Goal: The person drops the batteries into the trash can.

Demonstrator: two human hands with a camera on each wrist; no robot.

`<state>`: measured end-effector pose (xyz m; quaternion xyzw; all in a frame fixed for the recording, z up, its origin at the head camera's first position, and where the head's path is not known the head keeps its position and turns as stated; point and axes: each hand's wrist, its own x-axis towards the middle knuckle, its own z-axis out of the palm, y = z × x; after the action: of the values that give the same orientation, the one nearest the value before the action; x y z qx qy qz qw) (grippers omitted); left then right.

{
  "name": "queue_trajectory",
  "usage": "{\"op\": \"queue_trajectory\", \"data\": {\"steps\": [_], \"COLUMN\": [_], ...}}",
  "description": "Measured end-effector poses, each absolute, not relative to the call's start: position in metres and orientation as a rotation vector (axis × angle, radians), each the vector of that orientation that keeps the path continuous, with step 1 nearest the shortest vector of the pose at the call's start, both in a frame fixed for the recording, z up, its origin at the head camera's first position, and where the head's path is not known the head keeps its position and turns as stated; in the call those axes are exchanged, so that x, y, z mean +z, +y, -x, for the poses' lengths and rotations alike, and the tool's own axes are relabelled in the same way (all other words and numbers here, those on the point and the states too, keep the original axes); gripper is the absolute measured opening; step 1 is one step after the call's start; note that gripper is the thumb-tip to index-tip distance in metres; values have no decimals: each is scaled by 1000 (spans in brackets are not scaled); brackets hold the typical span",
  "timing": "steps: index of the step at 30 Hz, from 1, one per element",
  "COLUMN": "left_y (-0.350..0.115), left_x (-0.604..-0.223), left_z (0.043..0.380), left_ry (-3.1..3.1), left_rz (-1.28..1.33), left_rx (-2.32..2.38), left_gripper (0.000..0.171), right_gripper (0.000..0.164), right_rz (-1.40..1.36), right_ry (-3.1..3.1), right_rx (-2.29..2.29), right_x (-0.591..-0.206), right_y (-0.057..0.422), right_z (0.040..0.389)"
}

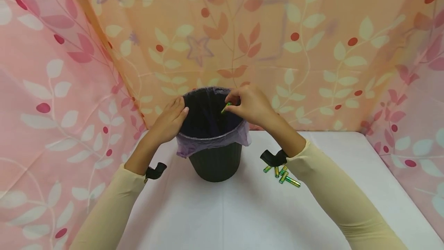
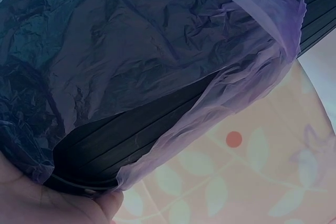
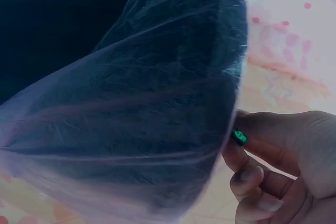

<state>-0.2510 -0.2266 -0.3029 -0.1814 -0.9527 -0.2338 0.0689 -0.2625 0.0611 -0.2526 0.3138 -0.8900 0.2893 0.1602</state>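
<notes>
Purple plastic makes the thin bin liner (image 1: 194, 147) that hangs over the rim of a black waste bin (image 1: 215, 165), so we think the bag part is done. We see the bin on a white table (image 1: 208, 215), nearer its back-left corner than its back-right one. The right hand (image 1: 254, 105) has its thumb and finger pinched on one small green-and-gold battery (image 1: 227, 106). That battery is over the bin's mouth, near the right rim, and it is not let go yet. The left hand (image 1: 170, 120) rests on the left rim with its fingers almost straight. It seems to steady the bin, and we see nothing picked up in it. At least five loose batteries (image 1: 293, 181) lie on the table, between the bin and the table's right edge. A black wrist camera (image 1: 272, 158) may hide more, so we can't be sure how many. We can't tell if any are down inside the bin, because it is too dark. We guess the job is partway: one battery is up at the bin, and the loose ones are left to do.
</notes>
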Motion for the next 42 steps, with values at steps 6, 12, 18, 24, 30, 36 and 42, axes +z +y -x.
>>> {"op": "queue_trajectory", "data": {"steps": [6, 12, 18, 24, 30, 36, 42], "left_y": [-224, -224, -224, -226, -231, -233, -232], "left_x": [-302, -302, -302, -300, -303, -304, -302], "left_z": [251, 251, 248, 248, 249, 249, 250], "left_ry": [-2869, -2871, -2866, -2871, -2880, -2886, -2879], "left_rz": [556, 557, 550, 564, 545, 548, 555], "left_rx": [-715, -713, -720, -716, -724, -727, -726], "left_gripper": [62, 63, 61, 61, 62, 63, 62], "right_gripper": [19, 17, 14, 10, 7, 8, 5], "right_rz": [-871, -873, -884, -844, -876, -859, -841], "right_ry": [-2591, -2593, -2582, -2572, -2530, -2510, -2472], "right_rx": [820, 834, 855, 926, 971, 990, 1007], "right_x": [-255, -257, -260, -267, -273, -281, -290], "right_y": [56, 58, 66, 79, 88, 99, 112], "right_z": [264, 260, 250, 235, 223, 210, 198]}}
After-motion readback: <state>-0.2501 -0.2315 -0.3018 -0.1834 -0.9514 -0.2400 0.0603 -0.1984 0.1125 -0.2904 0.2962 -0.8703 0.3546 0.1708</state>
